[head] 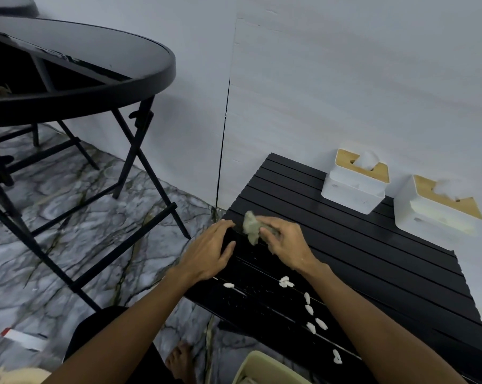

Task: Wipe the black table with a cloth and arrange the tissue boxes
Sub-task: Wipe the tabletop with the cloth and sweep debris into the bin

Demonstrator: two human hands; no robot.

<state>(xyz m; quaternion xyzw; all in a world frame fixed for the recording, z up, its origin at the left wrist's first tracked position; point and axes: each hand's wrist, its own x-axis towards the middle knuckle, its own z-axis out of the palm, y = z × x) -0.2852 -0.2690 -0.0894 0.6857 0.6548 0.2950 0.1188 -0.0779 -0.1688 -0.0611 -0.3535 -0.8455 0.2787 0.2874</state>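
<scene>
White scraps (309, 309) are strewn low in the frame on the black slatted surface (372, 273), trailing toward the lower right. Above them, the crumpled cloth (250, 225) is gripped by the right hand (284, 243), so a wipe would likely be drawn downward. The left hand (209, 252) is laid flat beside it, fingers straight. At upper right, against the wall, a tissue box (353, 187) and a second tissue box (436, 212) are set side by side, well apart from the cloth.

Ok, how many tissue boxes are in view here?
2. The left tissue box stands on the black table against the wall; the right tissue box stands beside it, apart. None seem hidden.
</scene>
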